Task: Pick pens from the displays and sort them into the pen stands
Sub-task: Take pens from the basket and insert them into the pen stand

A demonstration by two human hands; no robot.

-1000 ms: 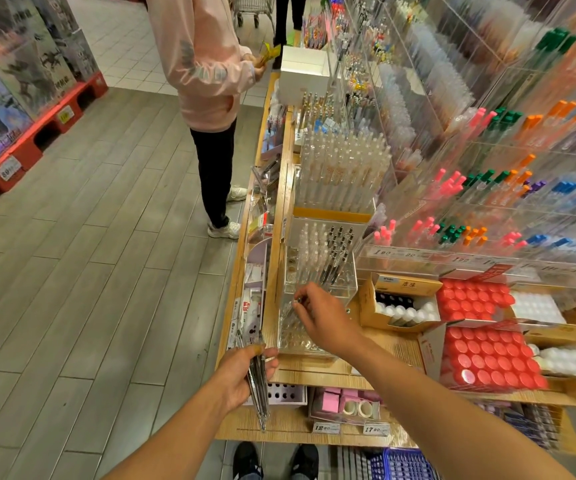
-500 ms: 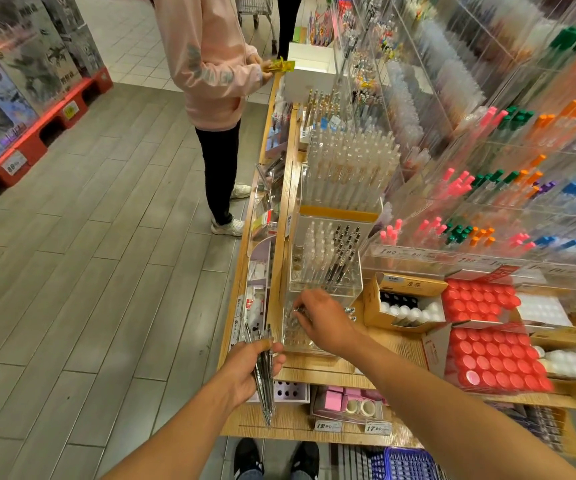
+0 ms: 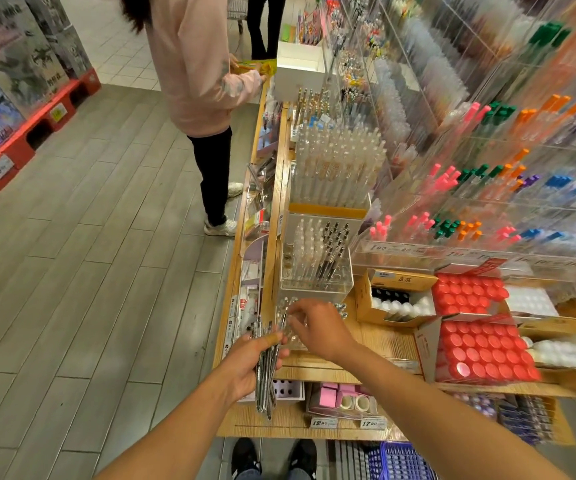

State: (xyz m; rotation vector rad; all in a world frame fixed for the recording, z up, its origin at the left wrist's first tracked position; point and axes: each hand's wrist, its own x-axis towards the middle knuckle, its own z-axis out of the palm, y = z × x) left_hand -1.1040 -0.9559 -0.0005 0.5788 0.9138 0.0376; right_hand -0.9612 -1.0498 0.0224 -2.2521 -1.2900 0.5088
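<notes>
Pens (image 3: 266, 370), dark bundle: your left hand (image 3: 245, 367) grips them, now raised closer to the clear pen stand (image 3: 288, 323) than a moment ago, while your right hand (image 3: 317, 332) has drawn back, pinching one pen (image 3: 282, 322) at the bundle's top.

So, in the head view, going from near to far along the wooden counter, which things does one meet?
Bundle of pens gripped by the left hand → right hand → clear pen stand with dark pens → tall stand of clear pens → white box.
</notes>
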